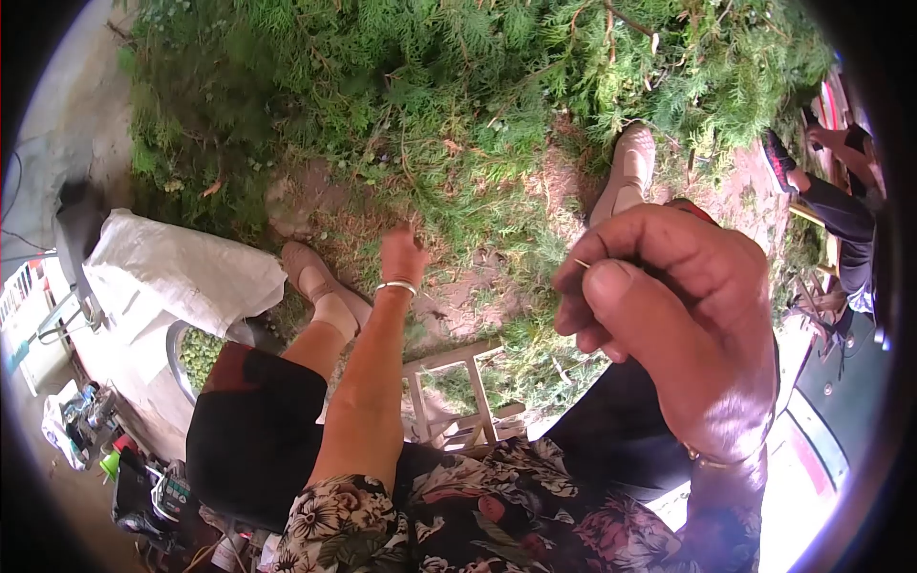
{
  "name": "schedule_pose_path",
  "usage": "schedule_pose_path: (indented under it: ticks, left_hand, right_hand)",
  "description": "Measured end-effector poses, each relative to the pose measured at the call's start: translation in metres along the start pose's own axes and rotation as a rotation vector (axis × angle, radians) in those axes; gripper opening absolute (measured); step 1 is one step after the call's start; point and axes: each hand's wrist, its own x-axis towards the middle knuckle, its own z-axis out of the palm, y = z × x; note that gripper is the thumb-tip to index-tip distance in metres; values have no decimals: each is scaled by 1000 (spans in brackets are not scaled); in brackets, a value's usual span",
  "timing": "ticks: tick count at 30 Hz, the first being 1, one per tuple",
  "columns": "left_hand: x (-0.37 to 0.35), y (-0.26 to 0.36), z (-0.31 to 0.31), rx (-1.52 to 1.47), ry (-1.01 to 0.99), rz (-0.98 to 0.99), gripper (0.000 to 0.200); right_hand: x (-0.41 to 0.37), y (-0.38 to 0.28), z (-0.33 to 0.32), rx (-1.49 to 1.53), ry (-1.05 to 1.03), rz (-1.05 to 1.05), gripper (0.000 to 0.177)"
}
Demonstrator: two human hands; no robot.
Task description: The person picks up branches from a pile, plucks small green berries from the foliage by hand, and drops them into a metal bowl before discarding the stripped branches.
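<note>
Close to the camera, my right hand (683,310) is raised with the thumb pressed against the curled forefinger. A thin, pale, straw-like sliver (582,263) sticks out of that pinch. Lower down, my left hand (405,256) hangs over the ground between my feet, its fingers curled closed. What it holds, if anything, is hidden. Beneath it lie scattered green sprigs and bare reddish soil (468,306). A large heap of green conifer branches (430,86) spreads in front of both hands.
A steel basin (175,361) of small green cones or pods stands left of my knee, beside a white sack (181,272). A wooden frame (478,387) lies below me. At the right edge sits another person (841,205). Assorted clutter (143,487) fills the lower left.
</note>
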Motion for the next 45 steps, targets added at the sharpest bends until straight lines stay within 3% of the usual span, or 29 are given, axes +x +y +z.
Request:
schedule_pose_path:
  ticks: [1, 2, 4, 5, 6, 8, 11, 16, 18, 20, 25, 28, 30, 32, 35, 39, 42, 45]
  left_hand:
    - [9, 16, -22, -375, -217, -360, 19]
    - [15, 30, -41, -371, -206, -346, 19]
    - [19, 51, -68, -1486, -92, -713, 19]
    - [22, 51, -74, -1815, -191, -664, 21]
    - [27, 61, -83, -1821, -186, -630, 21]
    - [34, 93, -107, -2120, -344, -282, 28]
    - [35, 148, -152, -2370, -406, -133, 43]
    - [14, 208, -232, -2361, -485, -24, 65]
    - [2, 223, -259, -2262, -489, -118, 67]
    - [-8, 227, -279, -2232, -507, -109, 69]
    - [-29, 220, -294, -2110, -590, -185, 69]
    - [-35, 227, -293, -2032, -590, -204, 67]
    - [-31, 235, -288, -1998, -470, -342, 66]
    - [-24, 234, -280, -2046, -485, -315, 61]
    - [-20, 238, -287, -2013, -452, -235, 50]
    - [-23, 230, -291, -1819, -435, -109, 28]
    - [-30, 232, -296, -1646, -405, -83, 20]
    - [-29, 227, -296, -1664, -423, -112, 18]
  right_hand:
    - [0, -2, 0, 136, -30, 33, 21]
    - [0, -4, 0, 273, -61, 59, 20]
    - [0, 1, 0, 327, -44, -48, 20]
    - [1, 2, -2, 314, -62, -88, 20]
    - [2, 2, -4, 298, -79, -130, 20]
    - [2, 1, -3, 283, -34, -144, 21]
    - [8, 8, -1, 379, 96, -182, 16]
    - [18, 13, 3, 289, 211, -451, 12]
    - [19, 16, 11, 277, 251, -602, 12]
    - [10, 9, 15, 6, 311, -718, 15]
    - [4, 2, 22, -164, 109, -860, 15]
    - [16, 15, 26, -347, 108, -939, 14]
    - [18, 16, 27, -351, 131, -921, 13]
    - [21, 16, 26, -360, 155, -901, 13]
    - [17, 1, 21, 224, 11, -568, 8]
    - [13, -10, 9, 271, -74, -456, 12]
    - [12, -11, 9, 319, -93, -414, 14]
    - [10, -11, 9, 382, -142, -373, 13]
